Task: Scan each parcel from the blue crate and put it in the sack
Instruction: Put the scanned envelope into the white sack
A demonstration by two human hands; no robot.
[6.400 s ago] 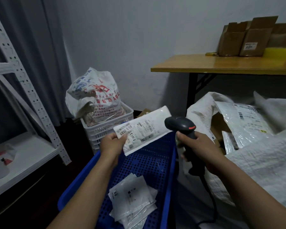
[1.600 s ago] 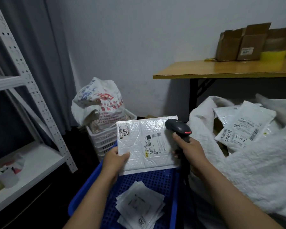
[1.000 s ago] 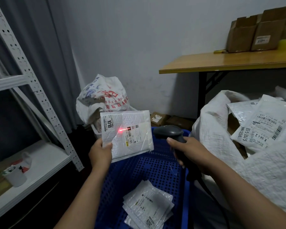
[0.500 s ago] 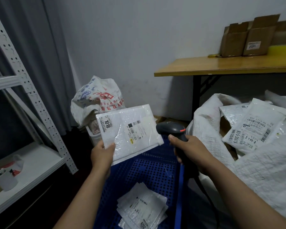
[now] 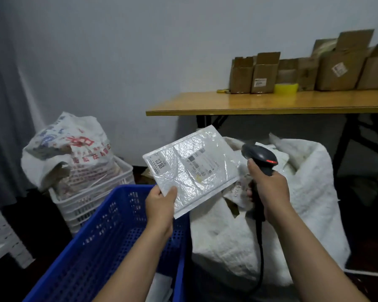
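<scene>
Pinching parcel (image 5: 192,171), left hand (image 5: 162,203), long axis rising rightward, right hand (image 5: 268,188) grasping scanner (image 5: 260,154)

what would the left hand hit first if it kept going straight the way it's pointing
Probably the white sack: the left hand, gripping the bubble mailer by its corner, points forward and rightward past the rim of the blue crate toward the sack's open mouth. Depth is unclear.

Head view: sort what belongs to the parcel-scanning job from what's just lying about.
Job: bubble mailer in left hand, scanner in right hand, blue crate, white sack.
Lying about: cardboard boxes, wooden table, printed bag, white basket.
</scene>
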